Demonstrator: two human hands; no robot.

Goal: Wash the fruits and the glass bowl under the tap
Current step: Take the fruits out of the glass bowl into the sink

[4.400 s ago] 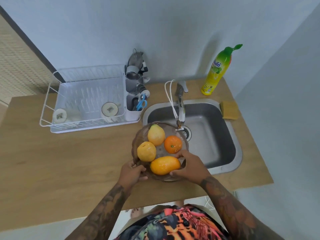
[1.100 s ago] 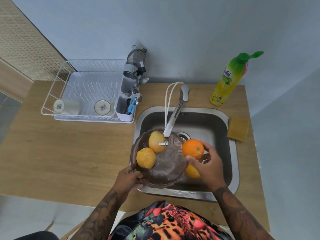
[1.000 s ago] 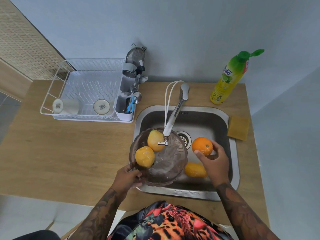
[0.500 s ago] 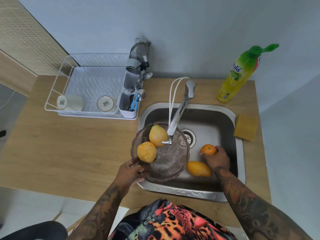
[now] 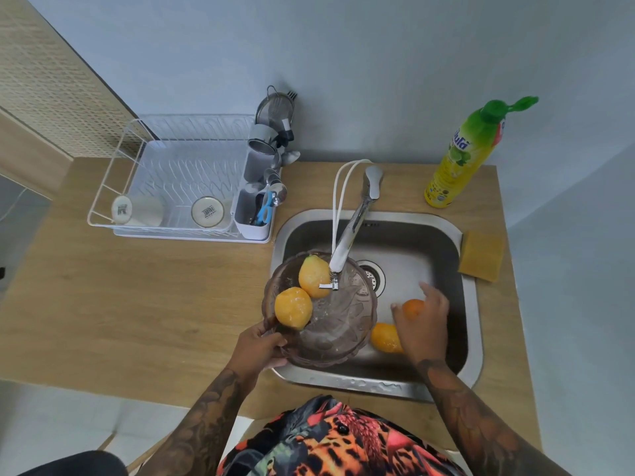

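Head view, looking down: the right hand [image 5: 420, 321] hangs low in the sink [image 5: 472, 304], fingers loosely spread over the orange [image 5: 412, 308]; I cannot tell whether they touch it. Just beside that wrist, on the sink floor, lies a yellow-orange fruit [image 5: 383, 336]. The left hand [image 5: 257, 345] grips the near-left rim of the glass bowl [image 5: 343, 331], thumb curled over the edge. The bowl is held tilted over the sink's left half, directly under the tap [image 5: 350, 235]; two yellow fruits [image 5: 302, 293] sit against its left wall, touching each other. The tap spout and its white hose [image 5: 338, 201] cross above the bowl, crowding that side. The right half of the basin, past the drain [image 5: 372, 274], has more free room.

On the wooden counter [image 5: 137, 304] left of the sink stands a white dish rack [image 5: 171, 187] with two cups lying on their sides and a cutlery holder [image 5: 254, 218] packed with utensils. A yellow sponge [image 5: 481, 255] rests at the sink's right rim. Behind it stands a yellow-green soap bottle [image 5: 464, 156]; its blue label lettering is too distorted to read.
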